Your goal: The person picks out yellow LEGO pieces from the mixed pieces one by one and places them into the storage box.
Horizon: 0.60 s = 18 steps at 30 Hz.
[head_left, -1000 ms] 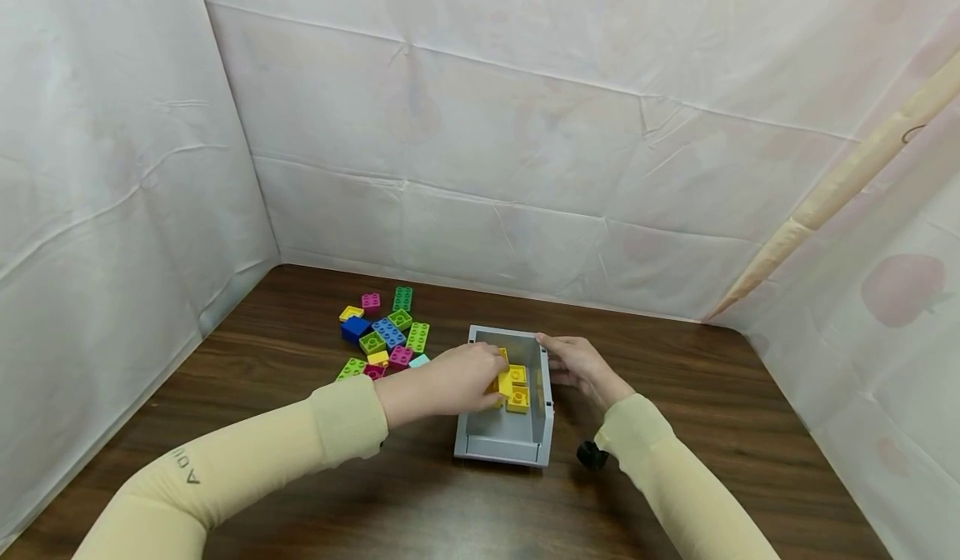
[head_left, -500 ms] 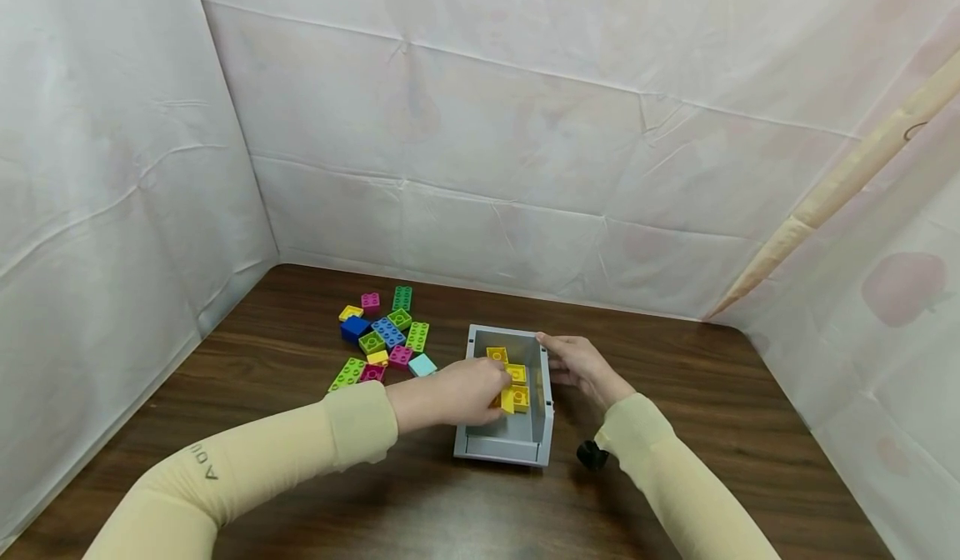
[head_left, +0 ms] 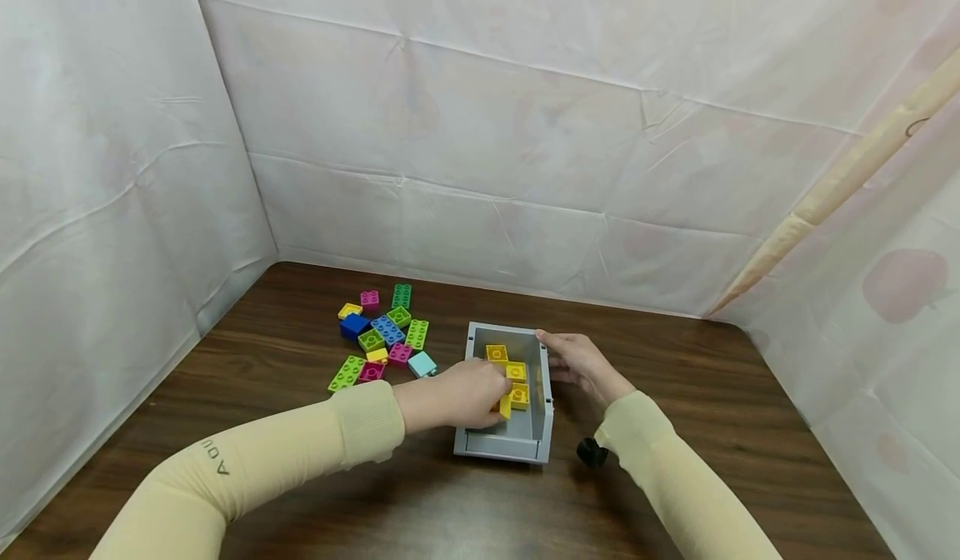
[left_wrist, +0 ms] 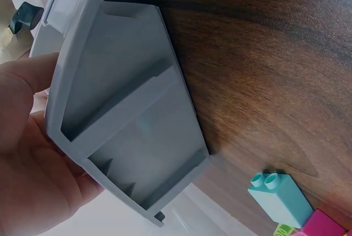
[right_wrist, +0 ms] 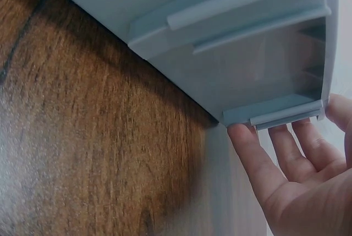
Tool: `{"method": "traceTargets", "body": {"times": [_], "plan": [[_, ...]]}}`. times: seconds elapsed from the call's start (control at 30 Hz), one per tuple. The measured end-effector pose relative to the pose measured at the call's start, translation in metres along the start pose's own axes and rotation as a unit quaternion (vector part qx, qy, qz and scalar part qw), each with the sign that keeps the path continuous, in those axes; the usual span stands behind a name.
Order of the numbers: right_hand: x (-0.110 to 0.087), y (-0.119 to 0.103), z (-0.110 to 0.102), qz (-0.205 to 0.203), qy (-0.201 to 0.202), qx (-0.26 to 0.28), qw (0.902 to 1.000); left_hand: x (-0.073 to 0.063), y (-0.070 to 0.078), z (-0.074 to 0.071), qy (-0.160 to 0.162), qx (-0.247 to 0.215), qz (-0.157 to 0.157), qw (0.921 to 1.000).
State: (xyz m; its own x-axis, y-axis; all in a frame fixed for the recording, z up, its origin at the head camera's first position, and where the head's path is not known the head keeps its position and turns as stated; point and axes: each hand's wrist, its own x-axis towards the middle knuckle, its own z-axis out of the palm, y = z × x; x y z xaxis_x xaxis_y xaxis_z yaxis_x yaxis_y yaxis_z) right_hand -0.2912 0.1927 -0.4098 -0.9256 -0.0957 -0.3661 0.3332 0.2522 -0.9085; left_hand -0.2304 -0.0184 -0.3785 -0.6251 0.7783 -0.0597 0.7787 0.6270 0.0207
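Note:
A grey open-topped plastic bin (head_left: 504,448) stands on the table in the head view, with several yellow toy bricks (head_left: 518,395) inside. My left hand (head_left: 467,393) reaches over the bin's left wall and pinches a yellow brick (head_left: 506,407) low in the bin; the hand covers part of it. In the left wrist view the thumb and palm of that hand (left_wrist: 41,164) show at the rim, the brick hidden behind the wall. At the far right corner my right hand (head_left: 581,366) holds the bin's side, its fingers (right_wrist: 258,159) against the outer wall and the thumb at the rim.
Left of the bin lies a loose group of bricks, among them a light blue brick (head_left: 422,364), a dark blue one (head_left: 354,327) and a lime green one (head_left: 348,373). A small black object (head_left: 592,452) sits by the right sleeve. White cloth hangs behind the brown table (head_left: 480,510).
My left hand has shifted slightly toward the near end of the bin with the yellow brick, uncovering another yellow brick at the far end and the light blue brick outside. The right hand stays put.

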Motion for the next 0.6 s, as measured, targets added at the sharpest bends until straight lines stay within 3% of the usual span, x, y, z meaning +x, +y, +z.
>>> {"method": "traceTargets", "body": {"times": [0.6], "plan": [[0.0017,0.0025,0.0003,-0.011,-0.001,0.001,0.9999,-0.0030,0.0034,0.0042,-0.022,0.036,0.004,0.9991]]}}
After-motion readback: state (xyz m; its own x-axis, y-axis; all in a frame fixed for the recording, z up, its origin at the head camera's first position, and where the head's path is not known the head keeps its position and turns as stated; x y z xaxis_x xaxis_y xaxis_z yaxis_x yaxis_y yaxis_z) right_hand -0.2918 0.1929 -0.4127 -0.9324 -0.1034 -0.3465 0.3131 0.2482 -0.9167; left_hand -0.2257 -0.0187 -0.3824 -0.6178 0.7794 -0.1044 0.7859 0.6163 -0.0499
